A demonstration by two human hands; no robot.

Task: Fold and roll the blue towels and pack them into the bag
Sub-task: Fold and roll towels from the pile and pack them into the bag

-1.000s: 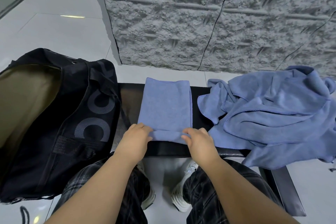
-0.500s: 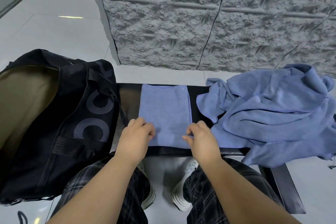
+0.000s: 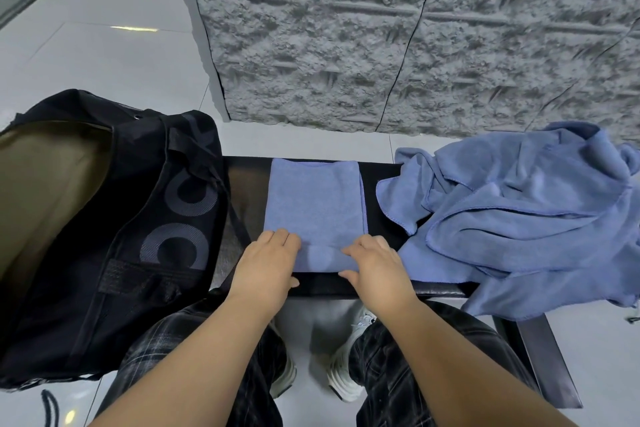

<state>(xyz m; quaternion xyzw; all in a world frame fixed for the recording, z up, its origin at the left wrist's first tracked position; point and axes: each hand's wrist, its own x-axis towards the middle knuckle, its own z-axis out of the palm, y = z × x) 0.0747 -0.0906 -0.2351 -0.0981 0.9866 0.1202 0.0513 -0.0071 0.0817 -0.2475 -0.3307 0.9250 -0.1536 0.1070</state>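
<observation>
A folded blue towel [image 3: 313,199] lies lengthwise on the black bench [image 3: 384,170], straight ahead of me. Its near end is turned over into a small roll [image 3: 318,258]. My left hand [image 3: 266,262] grips the roll's left end and my right hand [image 3: 377,263] grips its right end, fingers curled over the top and thumbs on the near side. A heap of loose blue towels [image 3: 519,218] covers the bench's right part and hangs over its front edge. The black bag [image 3: 121,225] stands open at the left, showing its tan lining [image 3: 41,191].
A rough grey stone wall [image 3: 398,38] rises just behind the bench. Glossy white floor tiles [image 3: 97,55] spread to the left. My knees in dark plaid trousers and white shoes [image 3: 343,381] are below the bench's front edge.
The towel's near edge has been turned over into a roll and pushed a little away from me. Both hands moved forward with it. The bag and the heap have not moved.
</observation>
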